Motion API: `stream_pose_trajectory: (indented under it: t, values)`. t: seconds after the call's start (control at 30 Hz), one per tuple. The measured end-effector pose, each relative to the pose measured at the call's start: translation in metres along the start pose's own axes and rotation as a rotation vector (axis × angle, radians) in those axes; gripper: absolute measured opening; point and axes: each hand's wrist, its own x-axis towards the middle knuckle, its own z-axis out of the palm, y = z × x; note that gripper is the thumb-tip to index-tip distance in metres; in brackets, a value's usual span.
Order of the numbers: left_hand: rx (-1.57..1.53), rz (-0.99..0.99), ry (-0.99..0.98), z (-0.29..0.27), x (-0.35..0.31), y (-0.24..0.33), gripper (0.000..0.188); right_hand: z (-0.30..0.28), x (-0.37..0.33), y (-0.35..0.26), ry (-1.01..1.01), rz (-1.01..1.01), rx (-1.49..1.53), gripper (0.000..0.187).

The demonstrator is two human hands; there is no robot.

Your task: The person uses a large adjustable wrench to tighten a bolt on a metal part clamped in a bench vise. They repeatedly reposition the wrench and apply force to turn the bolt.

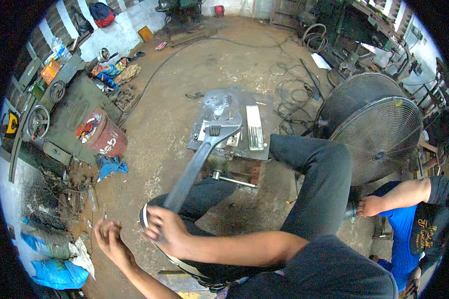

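My right hand (167, 230) is wrapped round the lower end of a large grey adjustable wrench (192, 169). The wrench slants up and away from me, its head over a low dark metal work plate (197, 142). Small metal parts lie on the plate around the wrench head, partly hidden by it. Farther right on the plate sits a narrow white tray (254, 127) with slim metal pieces in it. To the left of the wrench handle, apart from it, my left hand (112, 239) is curled into a loose, slightly blurred fist with nothing visible in it.
A big drum fan (379, 134) stands at the right. Below it another person's hand (371, 205) reaches in. A metal bar (234, 179) sticks out below the plate. A red bucket (105, 137) stands left by a machine; cables (297, 94) cross the floor.
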Motion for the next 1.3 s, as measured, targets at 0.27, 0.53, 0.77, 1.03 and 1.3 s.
stream_pose_trajectory:
  t: [0.27,0.53,0.77,1.03,1.3]
  values:
    - [0.739,0.918,-1.212,0.192,-0.075,0.058,0.078,-0.046,-0.265,-0.181,0.312,0.483,-0.338,0.045]
    - [0.271,1.121,-1.067,0.399,-0.188,0.057,0.043,-0.054,-0.343,-0.347,0.631,-0.74,-1.166,0.023]
    - [0.645,0.934,-1.171,0.533,-0.133,0.055,0.049,-0.006,-0.25,-0.447,0.414,-1.196,-0.703,0.011]
    - [0.69,0.104,-0.651,0.561,0.102,0.037,0.031,-0.019,-0.224,-0.389,0.539,-1.242,-1.431,0.024]
    - [-1.082,-0.792,-0.51,0.41,0.155,-0.084,0.008,-0.028,-0.225,-0.391,0.588,-1.263,-1.756,0.024]
